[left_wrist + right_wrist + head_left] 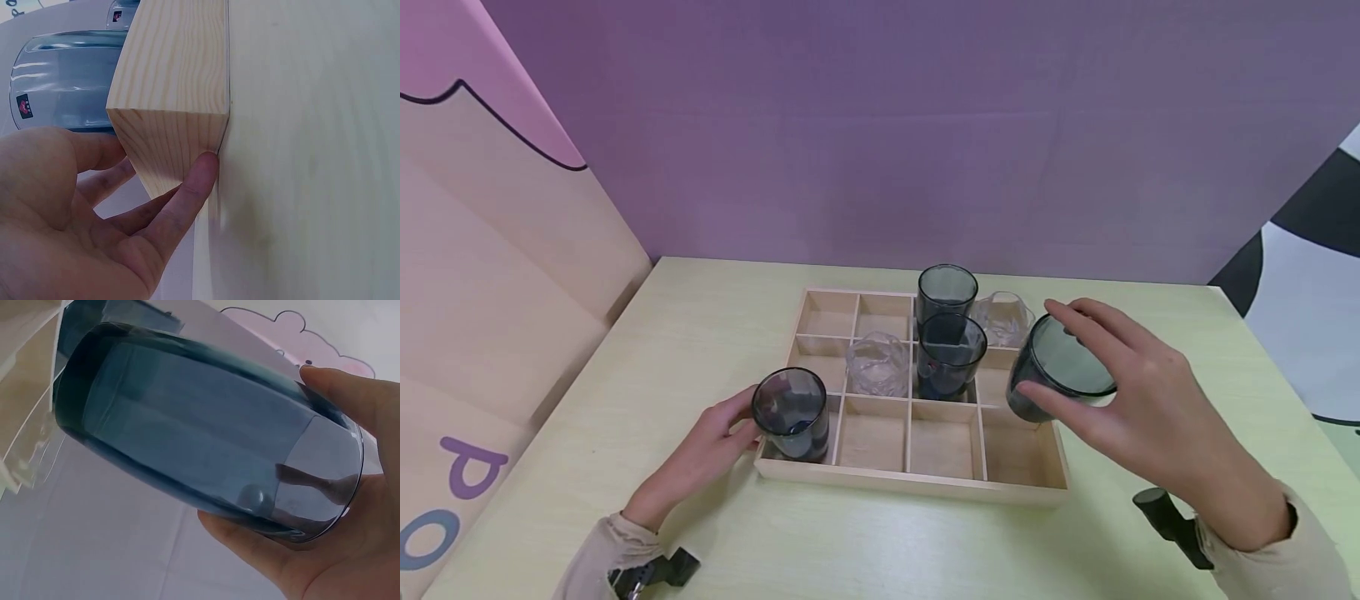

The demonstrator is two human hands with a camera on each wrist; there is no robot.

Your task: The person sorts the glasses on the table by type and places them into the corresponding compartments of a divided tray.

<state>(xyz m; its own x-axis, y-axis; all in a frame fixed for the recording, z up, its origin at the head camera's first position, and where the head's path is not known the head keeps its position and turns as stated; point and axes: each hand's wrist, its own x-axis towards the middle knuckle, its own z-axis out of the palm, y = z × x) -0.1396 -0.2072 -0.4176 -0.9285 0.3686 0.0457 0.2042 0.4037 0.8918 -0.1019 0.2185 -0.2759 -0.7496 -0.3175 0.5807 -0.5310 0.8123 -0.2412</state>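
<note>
In the head view my right hand (1142, 392) grips a smoky dark drinking glass (1026, 387) near its rim, thumb on one side and fingers on the other. The glass is tilted over the right side of a divided wooden tray (910, 482). Its tinted wall (200, 425) fills much of the right wrist view. My left hand (715, 446) rests its fingers against the tray's left end, near the front corner (169, 131). Beside those fingers, another dark glass (792, 417) stands in the front-left compartment.
Two more dark glasses (946, 287) (951, 358) stand one behind the other in the tray. A clear faceted glass (877, 364) sits left of them, and another clear glass (1002, 319) is at the back right. A purple panel (925, 150) rises behind the table (722, 308).
</note>
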